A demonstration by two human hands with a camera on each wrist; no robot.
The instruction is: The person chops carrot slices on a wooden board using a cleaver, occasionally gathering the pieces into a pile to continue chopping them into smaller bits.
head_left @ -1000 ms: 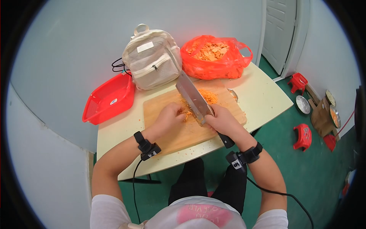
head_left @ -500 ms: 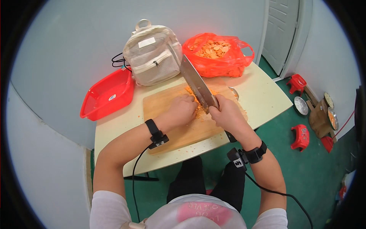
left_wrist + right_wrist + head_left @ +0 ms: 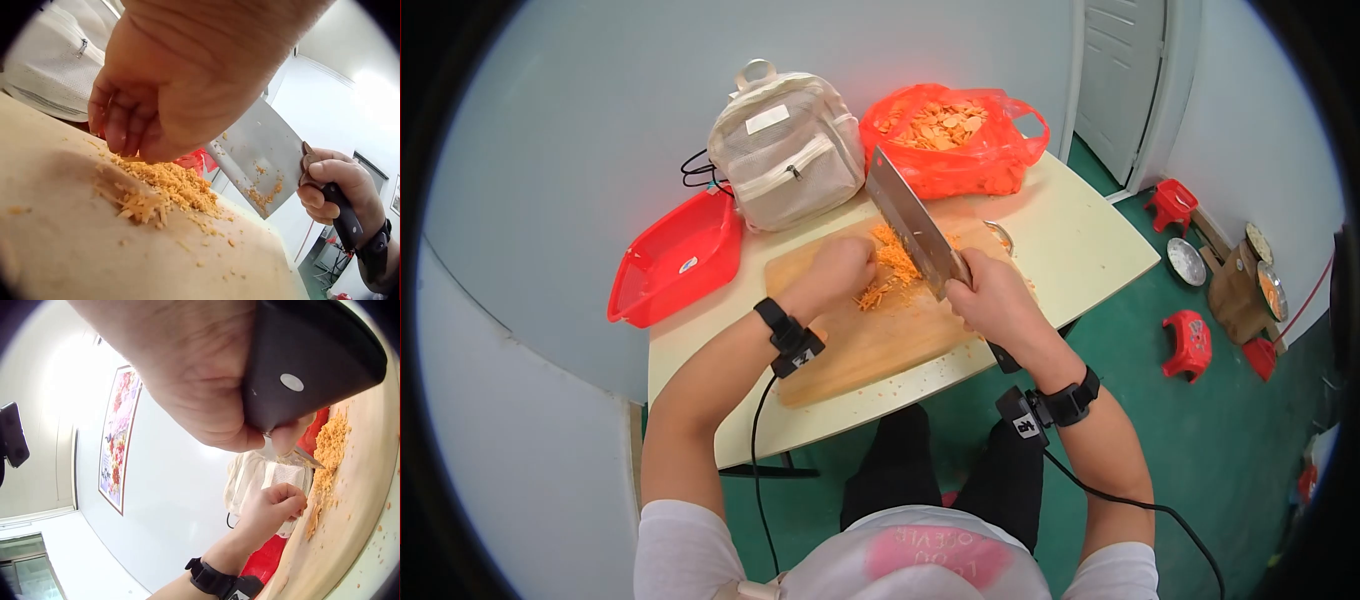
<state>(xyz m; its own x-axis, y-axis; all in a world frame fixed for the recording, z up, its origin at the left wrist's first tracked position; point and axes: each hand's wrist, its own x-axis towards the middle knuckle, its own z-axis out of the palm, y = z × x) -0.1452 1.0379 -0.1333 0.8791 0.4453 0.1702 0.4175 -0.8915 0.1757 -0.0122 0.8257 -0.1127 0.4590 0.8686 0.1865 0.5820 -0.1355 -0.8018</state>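
Finely chopped orange bits (image 3: pixel 892 262) (image 3: pixel 181 187) (image 3: pixel 331 447) are heaped on a wooden cutting board (image 3: pixel 880 350), with longer shreds at the near end. My right hand (image 3: pixel 997 300) (image 3: pixel 344 181) grips a cleaver (image 3: pixel 910 220) (image 3: pixel 262 150) around its black handle (image 3: pixel 306 362). The blade is tilted beside the heap, with orange bits stuck to its face. On the heap's left, my left hand (image 3: pixel 845 268) (image 3: pixel 162 94) (image 3: pixel 269 509) has its fingers curled, with nothing seen in them. Whether its fingertips touch the bits, I cannot tell.
Behind the board, a beige backpack (image 3: pixel 785 165) stands beside a red bag (image 3: pixel 960 165) of orange slices. A red basket (image 3: pixel 725 235) lies at the table's left. Red stools (image 3: pixel 1187 345) and metal bowls (image 3: pixel 1186 261) are on the floor at right.
My left hand has shifted left from beside the blade, uncovering more of the heap. Compared with the earliest frame, the cleaver is farther back and still in my right hand.
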